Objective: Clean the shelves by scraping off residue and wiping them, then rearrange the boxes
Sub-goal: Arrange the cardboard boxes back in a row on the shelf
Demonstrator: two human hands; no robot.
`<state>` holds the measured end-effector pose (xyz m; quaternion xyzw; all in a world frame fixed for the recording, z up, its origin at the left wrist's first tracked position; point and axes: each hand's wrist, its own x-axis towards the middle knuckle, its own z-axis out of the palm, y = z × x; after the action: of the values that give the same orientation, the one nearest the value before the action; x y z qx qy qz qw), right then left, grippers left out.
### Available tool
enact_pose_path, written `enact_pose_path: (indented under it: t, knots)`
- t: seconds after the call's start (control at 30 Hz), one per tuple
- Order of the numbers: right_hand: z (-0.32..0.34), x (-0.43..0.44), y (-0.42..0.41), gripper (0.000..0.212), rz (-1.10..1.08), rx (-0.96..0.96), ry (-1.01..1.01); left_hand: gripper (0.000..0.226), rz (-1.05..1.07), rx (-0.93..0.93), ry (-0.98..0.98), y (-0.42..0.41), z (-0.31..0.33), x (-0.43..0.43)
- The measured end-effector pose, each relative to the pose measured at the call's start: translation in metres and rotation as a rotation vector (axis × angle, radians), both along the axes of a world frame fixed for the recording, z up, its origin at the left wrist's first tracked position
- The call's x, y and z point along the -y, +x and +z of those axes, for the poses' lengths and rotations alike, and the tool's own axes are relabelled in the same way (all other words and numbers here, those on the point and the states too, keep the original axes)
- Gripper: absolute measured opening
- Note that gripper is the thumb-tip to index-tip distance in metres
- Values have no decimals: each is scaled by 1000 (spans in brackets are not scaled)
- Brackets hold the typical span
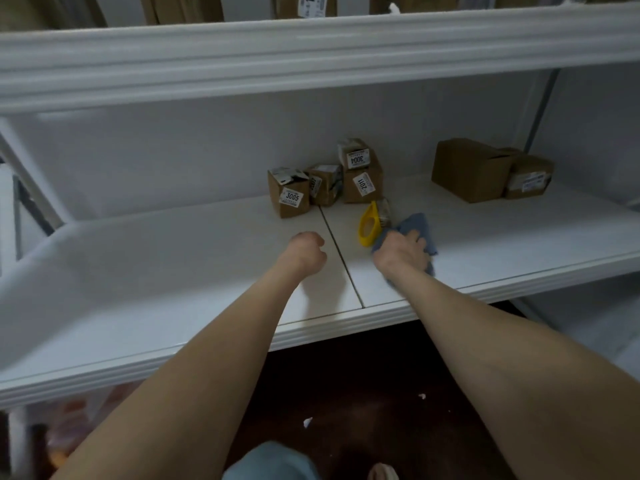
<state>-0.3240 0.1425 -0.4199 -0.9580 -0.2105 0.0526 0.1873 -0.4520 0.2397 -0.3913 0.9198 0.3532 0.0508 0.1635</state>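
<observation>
Your right hand grips the cloth against the shelf for wiping, scraper parked alongside, left hand fisted, empty.

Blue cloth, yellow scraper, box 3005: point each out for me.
blue cloth [421, 226], head view, on the exposed far corner.
yellow scraper [367, 240], head view, on the near end of the handle loop.
box 3005 [291, 197], head view, on its numbered label.
</observation>
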Motion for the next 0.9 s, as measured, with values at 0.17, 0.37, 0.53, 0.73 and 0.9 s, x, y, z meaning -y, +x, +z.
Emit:
enact_pose_path:
  t: [0.17,0.37,0.53,0.73,0.9]
  knots:
    - [13,-28,-38,43,89,58,45,42,-11,20,-12,-25,9,-10]
    - [28,-45,-65,47,178,27,-24,41,-4,79,-45,-42,15,-4]
    - [40,-47,-61,48,239,6,13,41,53,119,-65,-32,14,-2]
    - [22,6,9,55,132,-57,-56,44,48,118,-72,38,3,37]
    - [7,27,53,67,229,-146,-209,37,48,65,-40,105,-4,52]
